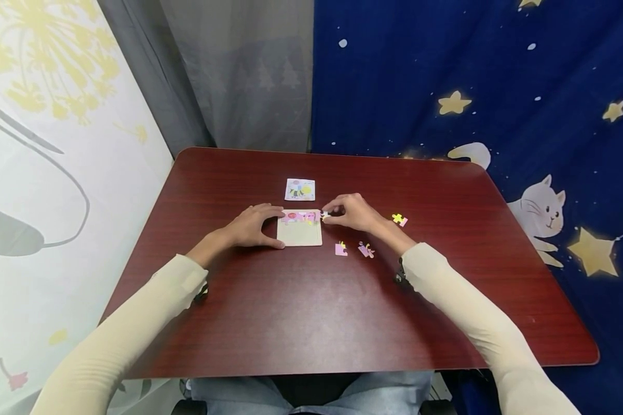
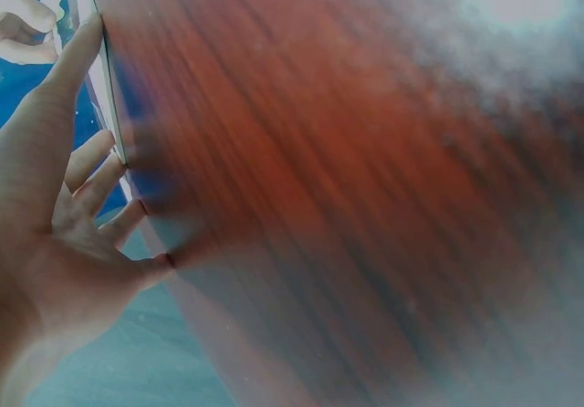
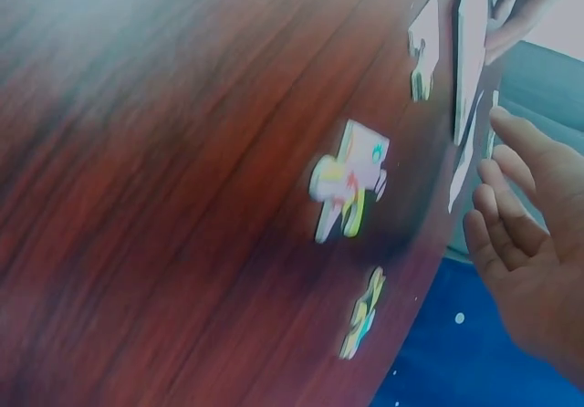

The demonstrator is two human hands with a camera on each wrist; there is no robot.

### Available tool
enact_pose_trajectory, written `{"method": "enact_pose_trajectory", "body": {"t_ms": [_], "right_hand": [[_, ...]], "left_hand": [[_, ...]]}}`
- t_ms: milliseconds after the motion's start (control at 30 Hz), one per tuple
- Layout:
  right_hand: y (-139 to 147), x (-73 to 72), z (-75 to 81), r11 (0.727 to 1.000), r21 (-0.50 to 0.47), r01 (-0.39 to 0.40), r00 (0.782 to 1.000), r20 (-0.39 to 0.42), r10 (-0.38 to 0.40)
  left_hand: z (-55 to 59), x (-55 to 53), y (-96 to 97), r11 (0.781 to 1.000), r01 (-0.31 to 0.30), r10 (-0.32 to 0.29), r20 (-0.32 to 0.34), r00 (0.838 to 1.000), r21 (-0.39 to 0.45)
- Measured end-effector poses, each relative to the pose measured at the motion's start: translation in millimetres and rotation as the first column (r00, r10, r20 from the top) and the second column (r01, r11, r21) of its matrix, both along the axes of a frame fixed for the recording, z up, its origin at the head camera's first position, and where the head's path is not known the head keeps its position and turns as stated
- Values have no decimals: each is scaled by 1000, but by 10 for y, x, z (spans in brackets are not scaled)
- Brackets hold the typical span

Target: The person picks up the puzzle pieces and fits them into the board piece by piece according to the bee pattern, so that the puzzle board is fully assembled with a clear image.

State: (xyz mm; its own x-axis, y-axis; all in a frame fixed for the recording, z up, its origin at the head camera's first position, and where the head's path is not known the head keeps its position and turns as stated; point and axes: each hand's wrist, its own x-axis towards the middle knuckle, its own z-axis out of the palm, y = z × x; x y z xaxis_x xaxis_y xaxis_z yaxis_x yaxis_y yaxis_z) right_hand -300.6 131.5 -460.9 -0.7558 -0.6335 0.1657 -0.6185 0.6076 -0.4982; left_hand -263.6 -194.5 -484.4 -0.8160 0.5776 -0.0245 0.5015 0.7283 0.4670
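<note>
Three puzzle pieces [image 1: 341, 249] | right grip [image 1: 355, 212] clamped on fourth piece [image 1: 325, 215] | left grip [image 1: 251, 225] apart, touching board [image 1: 299, 234] | picture card [image 1: 300, 189] beyond

Near tabletop [image 1: 291, 323] giving wide passage, jigsaw pieces [image 1: 366, 249] obstructing right of puzzle tray [image 1: 299, 235], picture card [image 1: 300, 189] blocking beyond it

Remotely, I identify a home-like room [image 1: 239, 75] by its blue star-and-cat curtain [image 1: 384, 86], gray curtain [image 1: 249, 109] and wood-grain table [image 1: 301, 323].
</note>
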Motion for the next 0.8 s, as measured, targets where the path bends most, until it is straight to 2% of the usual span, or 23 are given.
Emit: {"method": "enact_pose_trajectory", "body": {"t_ms": [200, 533, 800], "right_hand": [[-134, -6, -32, 999, -37, -37, 999, -8, 37], [-423, 17, -92, 994, -38, -103, 994, -29, 102], [-621, 31, -142, 993, -46, -112, 993, 18, 113]], "left_hand": [[-3, -9, -2, 1000, 5, -5, -3, 1000, -2], [-26, -14, -7, 1000, 2, -2, 5, 1000, -9], [-7, -13, -11, 1000, 10, -10, -15, 1000, 0]]}}
